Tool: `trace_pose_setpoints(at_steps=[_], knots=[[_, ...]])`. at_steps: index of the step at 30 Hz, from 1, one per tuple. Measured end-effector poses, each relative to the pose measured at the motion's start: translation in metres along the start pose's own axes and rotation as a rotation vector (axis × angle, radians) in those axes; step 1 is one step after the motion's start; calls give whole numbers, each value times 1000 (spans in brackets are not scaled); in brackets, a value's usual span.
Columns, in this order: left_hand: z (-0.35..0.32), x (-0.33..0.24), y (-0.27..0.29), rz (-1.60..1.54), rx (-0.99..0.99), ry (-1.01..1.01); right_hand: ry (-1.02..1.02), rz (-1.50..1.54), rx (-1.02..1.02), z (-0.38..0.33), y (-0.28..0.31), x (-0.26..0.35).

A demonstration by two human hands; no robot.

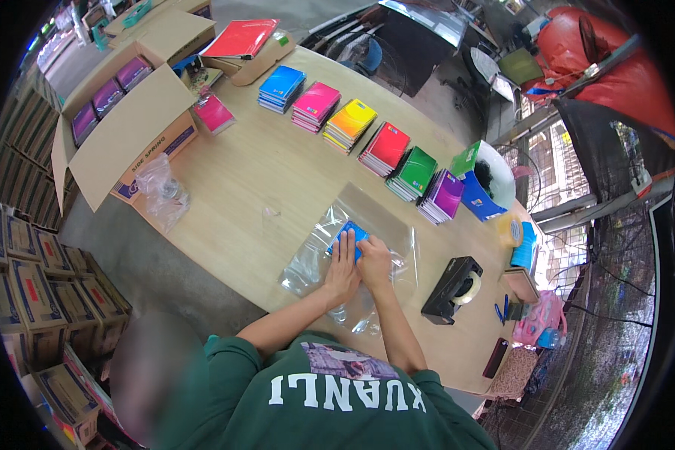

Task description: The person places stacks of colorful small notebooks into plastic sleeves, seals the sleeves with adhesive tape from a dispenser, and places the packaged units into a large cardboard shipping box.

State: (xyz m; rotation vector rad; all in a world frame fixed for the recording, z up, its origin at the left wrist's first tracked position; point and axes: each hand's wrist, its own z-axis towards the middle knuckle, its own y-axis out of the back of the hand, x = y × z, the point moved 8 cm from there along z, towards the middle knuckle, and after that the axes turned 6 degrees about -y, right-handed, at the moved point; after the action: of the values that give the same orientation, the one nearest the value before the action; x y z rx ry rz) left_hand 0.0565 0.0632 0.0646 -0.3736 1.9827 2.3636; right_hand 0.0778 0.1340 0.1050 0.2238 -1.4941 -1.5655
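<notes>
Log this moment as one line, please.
left hand: flat on blue notebook | right hand: curled at notebook's right side | clear plastic: around notebook | notebook stacks: lined up beyond

Far edge of the surface (pixel 229 169) is lined by notebook stacks (pixel 385 148); only slim gaps are left between them. Left end is blocked by an open carton (pixel 139 127) and a crumpled bag (pixel 163 196). A wide lane is left between stacks and carton. Centre is covered by clear plastic (pixel 305 261), hands over it. Right end is crowded by a tape dispenser (pixel 444 294) and blue box (pixel 486 198).
</notes>
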Motion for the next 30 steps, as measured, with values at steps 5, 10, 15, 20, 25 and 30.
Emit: trace_pose_setpoints(at_steps=[5,10,15,20,25,30], knots=[[1,3,5,-128,11,3,30,-203,101,-6,-16,0],[-63,42,59,-133,-383,-117,105,-258,76,-27,1,14],[-3,52,55,-179,-56,-317,92,-288,-98,-46,-3,29],[0,50,33,-179,-55,-382,-324,91,-14,-85,42,-10],[-4,40,41,-100,-98,-305,-906,182,-875,-200,191,-197],[3,36,44,-132,-67,-349,-1292,574,-411,-225,169,-268]])
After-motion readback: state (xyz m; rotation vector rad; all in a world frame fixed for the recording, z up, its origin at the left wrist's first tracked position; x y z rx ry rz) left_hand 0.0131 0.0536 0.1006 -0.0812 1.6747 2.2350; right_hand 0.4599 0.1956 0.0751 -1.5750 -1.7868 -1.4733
